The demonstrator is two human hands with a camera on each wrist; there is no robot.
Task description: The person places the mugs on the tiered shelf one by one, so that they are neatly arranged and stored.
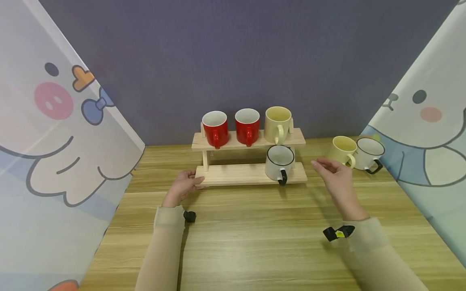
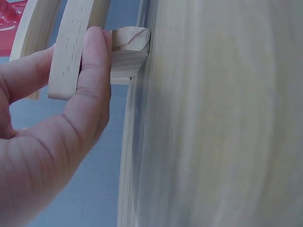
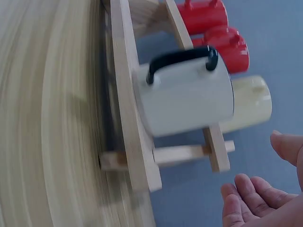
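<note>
My left hand grips the left end of the lower board of a two-tier wooden mug rack. In the left wrist view the board end sits between thumb and fingers. My right hand holds nothing, its fingers loosely bent, between the rack's right end and a yellow mug that it partly covers. On the lower board's right side stands a white mug with black rim and handle. The upper board bears two red mugs and another yellow mug, handles facing forward.
A second white mug with a black handle stands next to the yellow mug on the right of the wood-grain table. A dark grey wall panel rises behind the rack. Cartoon-printed panels flank both sides.
</note>
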